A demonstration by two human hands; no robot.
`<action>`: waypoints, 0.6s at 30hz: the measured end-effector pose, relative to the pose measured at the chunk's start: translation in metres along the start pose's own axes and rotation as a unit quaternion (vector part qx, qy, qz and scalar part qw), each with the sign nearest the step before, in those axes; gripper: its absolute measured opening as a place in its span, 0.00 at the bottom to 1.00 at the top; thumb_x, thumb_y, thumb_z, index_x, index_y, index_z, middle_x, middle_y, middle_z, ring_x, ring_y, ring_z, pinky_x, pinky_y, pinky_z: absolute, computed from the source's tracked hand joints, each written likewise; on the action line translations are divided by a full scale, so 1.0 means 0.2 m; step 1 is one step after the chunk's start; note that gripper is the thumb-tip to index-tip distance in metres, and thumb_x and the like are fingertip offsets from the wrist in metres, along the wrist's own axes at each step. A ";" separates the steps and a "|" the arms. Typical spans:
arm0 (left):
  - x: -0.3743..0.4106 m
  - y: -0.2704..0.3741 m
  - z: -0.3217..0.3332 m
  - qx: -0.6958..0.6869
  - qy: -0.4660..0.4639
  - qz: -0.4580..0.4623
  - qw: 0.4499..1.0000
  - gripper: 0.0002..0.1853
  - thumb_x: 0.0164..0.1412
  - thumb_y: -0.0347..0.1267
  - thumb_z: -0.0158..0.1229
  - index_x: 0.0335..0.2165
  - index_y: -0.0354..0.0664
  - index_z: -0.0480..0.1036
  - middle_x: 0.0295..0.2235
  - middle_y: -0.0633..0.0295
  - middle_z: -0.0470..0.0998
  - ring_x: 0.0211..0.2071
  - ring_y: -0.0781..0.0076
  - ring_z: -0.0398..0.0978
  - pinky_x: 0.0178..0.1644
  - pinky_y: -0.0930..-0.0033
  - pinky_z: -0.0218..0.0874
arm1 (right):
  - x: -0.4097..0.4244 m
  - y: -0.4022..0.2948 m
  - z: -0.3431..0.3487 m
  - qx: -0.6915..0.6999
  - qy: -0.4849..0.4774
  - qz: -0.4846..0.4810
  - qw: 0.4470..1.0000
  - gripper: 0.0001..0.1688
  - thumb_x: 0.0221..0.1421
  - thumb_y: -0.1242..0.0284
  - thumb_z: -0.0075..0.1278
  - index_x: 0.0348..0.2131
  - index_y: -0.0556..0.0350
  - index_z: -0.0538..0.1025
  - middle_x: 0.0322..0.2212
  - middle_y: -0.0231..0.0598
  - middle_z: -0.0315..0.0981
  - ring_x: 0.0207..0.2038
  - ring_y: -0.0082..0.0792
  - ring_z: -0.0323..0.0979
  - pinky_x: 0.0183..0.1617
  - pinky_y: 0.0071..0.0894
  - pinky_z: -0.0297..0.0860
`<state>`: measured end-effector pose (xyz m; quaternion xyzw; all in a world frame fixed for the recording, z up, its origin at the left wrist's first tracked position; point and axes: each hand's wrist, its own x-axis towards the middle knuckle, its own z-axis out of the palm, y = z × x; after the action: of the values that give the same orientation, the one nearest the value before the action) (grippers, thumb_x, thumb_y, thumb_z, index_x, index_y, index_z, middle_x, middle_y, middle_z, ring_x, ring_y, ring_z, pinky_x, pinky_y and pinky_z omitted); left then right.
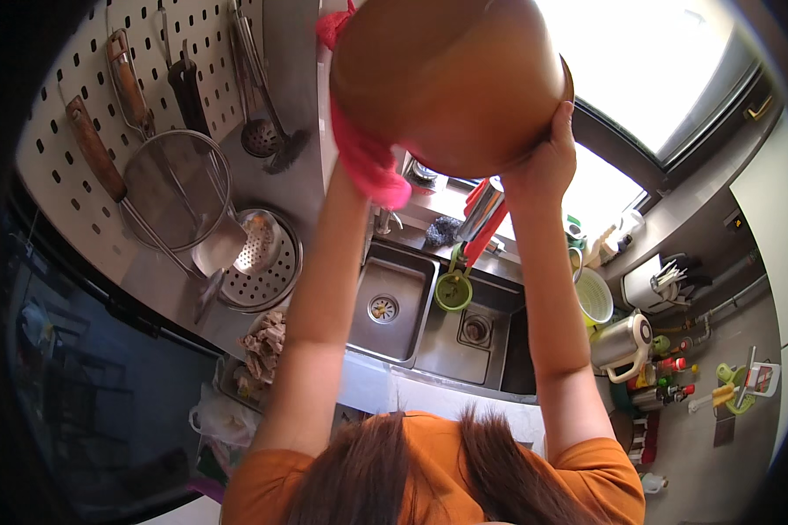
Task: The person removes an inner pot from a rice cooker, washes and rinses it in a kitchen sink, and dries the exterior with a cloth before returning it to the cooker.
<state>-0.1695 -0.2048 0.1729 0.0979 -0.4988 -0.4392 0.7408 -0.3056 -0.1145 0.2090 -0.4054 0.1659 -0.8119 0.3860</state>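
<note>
A large round brown vessel [446, 85], perhaps a pot or bowl, is raised in front of me, close to the camera and partly blurred. My right hand [544, 161] grips its lower right rim, thumb up along the side. At its left side, my left hand is hidden behind a pink cloth [368, 161], so its fingers cannot be seen; that arm reaches up to the vessel's left edge. Below both forearms lies a steel double sink [394, 341] with a green strainer [453, 292] hanging in it. A chrome faucet [482, 210] with a red cloth [486, 233] stands behind it.
A pegboard [52, 164] with hanging ladles and a wire-mesh strainer [177, 190] is at left, above a perforated steel tray [269, 275]. An open window [643, 65] is at upper right. An electric kettle [620, 344], a knife block [640, 289] and several bottles line the right side.
</note>
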 end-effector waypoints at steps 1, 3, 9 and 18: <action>0.02 0.05 -0.04 -0.003 -0.039 -0.014 0.999 0.32 0.62 0.41 0.39 0.56 0.34 0.40 0.58 0.51 0.43 0.59 0.59 0.44 0.62 0.64 0.35 | -0.03 -0.05 0.00 -0.046 -0.017 0.004 0.999 0.25 0.63 0.61 0.30 0.54 0.57 0.58 0.51 0.44 0.59 0.55 0.40 0.57 0.57 0.45 0.57; 0.07 0.15 -0.10 0.010 -0.126 -0.043 0.991 0.30 0.62 0.41 0.39 0.55 0.34 0.43 0.57 0.52 0.46 0.58 0.60 0.46 0.62 0.64 0.36 | -0.05 -0.15 -0.03 -0.044 -0.052 0.044 0.997 0.25 0.63 0.62 0.30 0.52 0.61 0.61 0.49 0.44 0.63 0.51 0.39 0.62 0.56 0.42 0.59; 0.22 0.37 -0.15 0.107 -0.375 -0.135 0.911 0.25 0.62 0.39 0.39 0.52 0.35 0.51 0.54 0.52 0.53 0.56 0.60 0.52 0.61 0.65 0.39 | -0.03 -0.25 -0.05 -0.091 0.043 0.160 0.982 0.21 0.61 0.65 0.38 0.44 0.66 0.68 0.39 0.45 0.70 0.41 0.32 0.70 0.47 0.32 0.66; 0.22 0.73 0.05 0.321 -0.525 -0.112 0.781 0.21 0.62 0.37 0.39 0.47 0.35 0.64 0.49 0.52 0.65 0.51 0.61 0.62 0.60 0.65 0.44 | -0.02 -0.14 -0.08 -0.170 0.020 0.302 0.938 0.16 0.57 0.65 0.46 0.38 0.60 0.72 0.31 0.38 0.74 0.30 0.27 0.73 0.33 0.27 0.71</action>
<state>-0.0914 -0.1480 0.2920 0.1394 -0.9079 -0.3169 0.2361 -0.3297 -0.0936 0.2127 -0.3792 0.4238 -0.6251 0.5346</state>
